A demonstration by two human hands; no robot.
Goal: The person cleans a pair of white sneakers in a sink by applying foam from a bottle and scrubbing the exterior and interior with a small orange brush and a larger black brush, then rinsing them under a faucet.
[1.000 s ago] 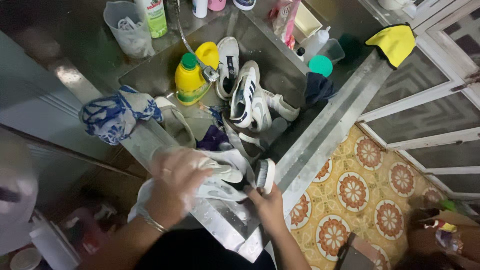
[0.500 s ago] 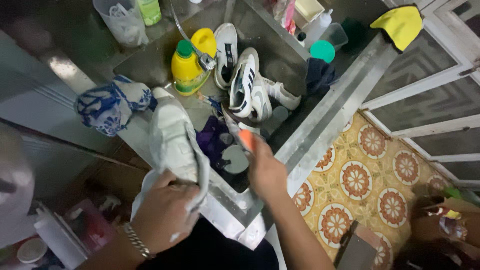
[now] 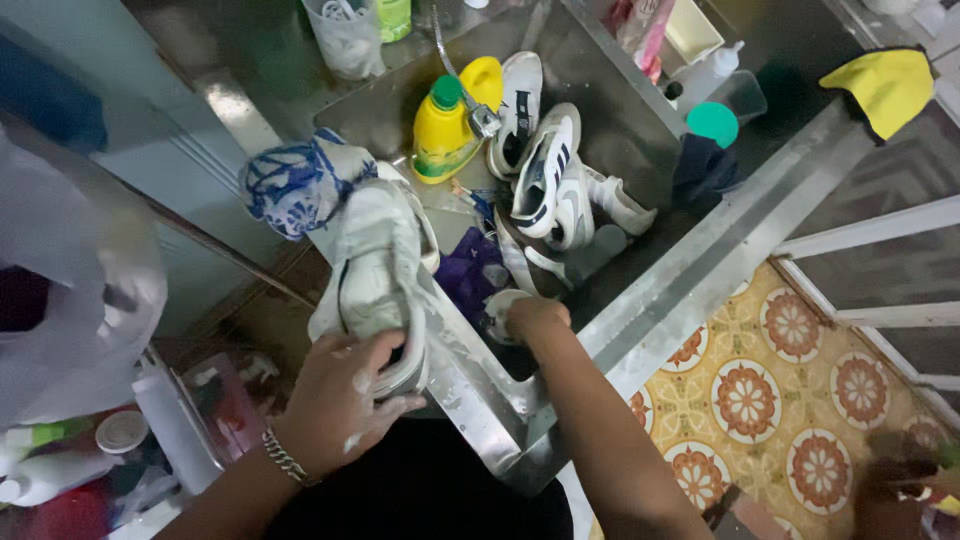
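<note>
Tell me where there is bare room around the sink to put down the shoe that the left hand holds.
The basin of the sink is crowded: yellow bottle, piled sneakers, purple cloth and the right hand. The left hand holds the white shoe over the near rim. Bare steel shows on the long rim beside the patterned floor, and the counter strip left of the basin.

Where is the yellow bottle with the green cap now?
In the head view, the yellow bottle lies at the far end of the steel sink, under the tap, just left of the white sneakers.
</note>
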